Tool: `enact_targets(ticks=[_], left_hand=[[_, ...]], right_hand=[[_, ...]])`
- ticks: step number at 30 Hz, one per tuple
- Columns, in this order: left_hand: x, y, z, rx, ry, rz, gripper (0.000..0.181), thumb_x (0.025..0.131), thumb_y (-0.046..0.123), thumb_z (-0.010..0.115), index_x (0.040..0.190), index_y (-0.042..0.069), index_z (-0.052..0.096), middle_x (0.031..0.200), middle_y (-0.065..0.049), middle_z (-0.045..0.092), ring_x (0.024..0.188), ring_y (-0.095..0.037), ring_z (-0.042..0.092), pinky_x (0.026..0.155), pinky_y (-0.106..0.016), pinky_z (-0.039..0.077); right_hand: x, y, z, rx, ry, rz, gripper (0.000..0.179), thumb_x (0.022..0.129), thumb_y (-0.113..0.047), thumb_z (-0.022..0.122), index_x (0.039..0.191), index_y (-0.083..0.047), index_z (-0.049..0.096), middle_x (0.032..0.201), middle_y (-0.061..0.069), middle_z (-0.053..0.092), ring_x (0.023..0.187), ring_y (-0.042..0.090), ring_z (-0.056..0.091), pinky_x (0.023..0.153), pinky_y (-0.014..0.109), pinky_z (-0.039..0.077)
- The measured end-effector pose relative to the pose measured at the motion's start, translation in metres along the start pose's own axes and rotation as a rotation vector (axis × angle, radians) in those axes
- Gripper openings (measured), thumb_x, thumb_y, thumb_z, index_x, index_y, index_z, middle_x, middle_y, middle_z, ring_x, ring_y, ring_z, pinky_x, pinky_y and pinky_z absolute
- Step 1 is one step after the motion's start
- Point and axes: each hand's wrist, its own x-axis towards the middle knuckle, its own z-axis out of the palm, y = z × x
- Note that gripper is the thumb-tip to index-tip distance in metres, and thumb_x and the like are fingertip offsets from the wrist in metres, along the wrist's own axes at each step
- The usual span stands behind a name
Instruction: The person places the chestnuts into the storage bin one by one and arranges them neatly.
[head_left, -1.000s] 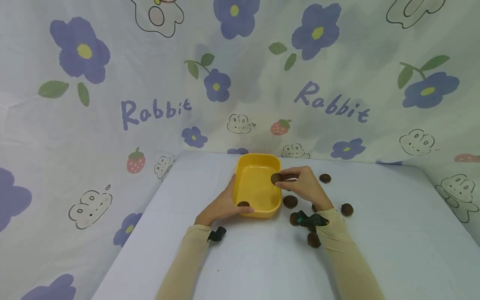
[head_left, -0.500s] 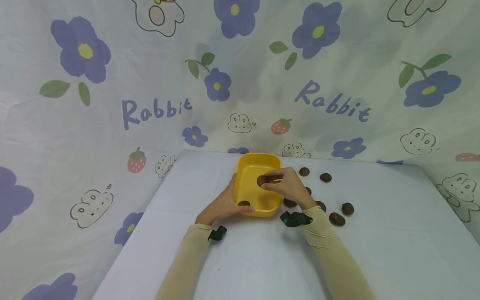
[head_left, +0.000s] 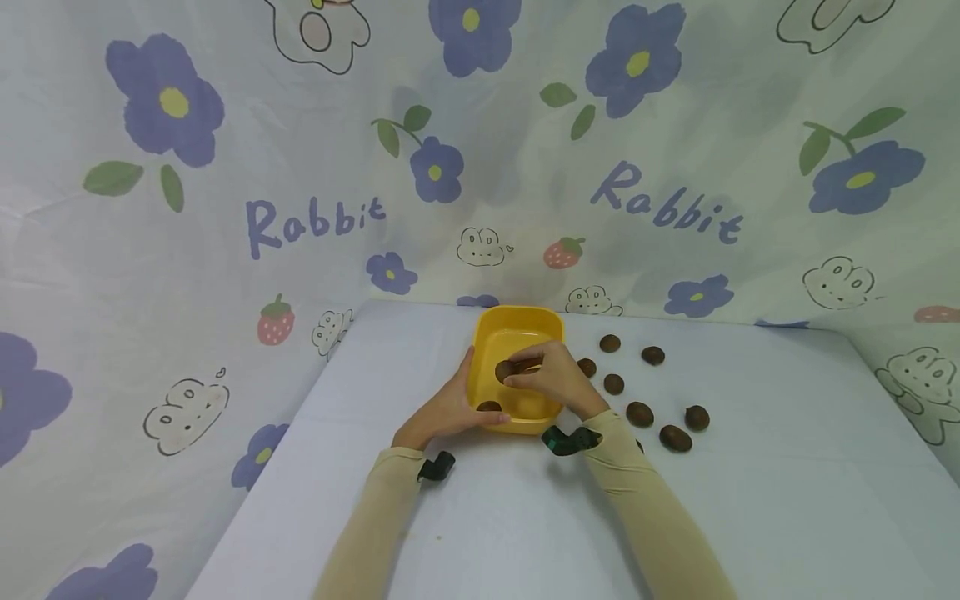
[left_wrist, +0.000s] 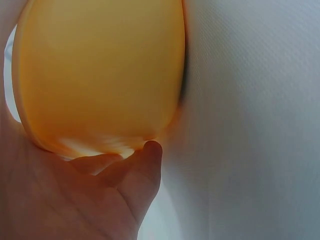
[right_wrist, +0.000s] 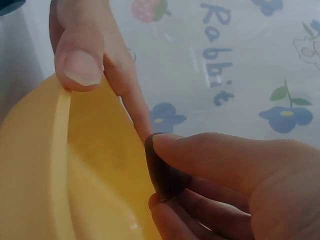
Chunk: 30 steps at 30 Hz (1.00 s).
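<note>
A yellow rectangular tray (head_left: 519, 317) sits on the white table in the head view. My left hand (head_left: 442, 411) grips its near left corner, thumb over the near rim and fingers along the left side. Inside that corner lies one chestnut (head_left: 489, 407), partly hidden by the thumb. My right hand (head_left: 557, 379) pinches another chestnut (right_wrist: 167, 177) between thumb and fingers, over the inside of the tray. In the left wrist view, the tray's outer wall (left_wrist: 105, 65) fills much of the picture, with the left hand (left_wrist: 75, 195) against it.
Several loose chestnuts lie to the right of the tray, among them one chestnut (head_left: 676, 438) beside the right forearm. Another is partly covered by the right sleeve (head_left: 637, 475). A patterned cloth (head_left: 480, 150) hangs along the table's back edge.
My right hand has moved left with its chestnut, from the tray's right rim to over its inside. Chestnuts that the right arm covered now show. The left hand has stayed on the tray.
</note>
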Motion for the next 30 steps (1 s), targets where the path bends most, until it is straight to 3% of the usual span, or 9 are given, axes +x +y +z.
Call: enact_targets(ticks=[7, 16, 23, 30], left_hand=[[0.000, -0.002, 0.001, -0.012, -0.003, -0.008, 0.136, 0.075, 0.046, 0.091, 0.167, 0.029, -0.007, 0.174, -0.001, 0.018, 0.153, -0.024, 0.038, 0.127, -0.059, 0.029], [-0.001, -0.002, 0.001, -0.004, -0.010, -0.006, 0.136, 0.074, 0.049, 0.091, 0.167, 0.030, -0.007, 0.172, 0.002, 0.022, 0.150, -0.022, 0.040, 0.127, -0.056, 0.032], [-0.003, 0.000, 0.001, 0.008, -0.006, -0.041, 0.137, 0.075, 0.051, 0.090, 0.167, 0.030, -0.010, 0.176, 0.002, 0.010, 0.158, -0.026, 0.029, 0.129, -0.058, 0.026], [-0.003, 0.000, 0.000, 0.019, -0.007, -0.071, 0.136, 0.076, 0.052, 0.089, 0.167, 0.030, -0.010, 0.176, 0.003, 0.007, 0.159, -0.026, 0.027, 0.129, -0.059, 0.024]], right_hand=[[0.007, 0.004, 0.010, -0.048, -0.011, -0.022, 0.035, 0.084, -0.016, 0.087, 0.116, -0.002, 0.078, 0.113, 0.013, 0.079, 0.101, 0.027, 0.076, 0.093, 0.040, 0.063], [0.013, 0.012, 0.020, -0.038, -0.034, 0.011, 0.032, 0.084, -0.015, 0.087, 0.113, -0.005, 0.080, 0.110, 0.009, 0.079, 0.099, 0.023, 0.076, 0.093, 0.039, 0.063], [0.016, 0.011, 0.027, -0.063, -0.059, -0.004, 0.026, 0.085, -0.011, 0.085, 0.109, -0.005, 0.081, 0.105, 0.007, 0.080, 0.098, 0.022, 0.076, 0.093, 0.039, 0.063], [0.017, 0.009, 0.031, -0.106, -0.087, -0.019, 0.018, 0.085, -0.007, 0.083, 0.103, -0.006, 0.083, 0.099, 0.005, 0.081, 0.095, 0.018, 0.073, 0.092, 0.039, 0.063]])
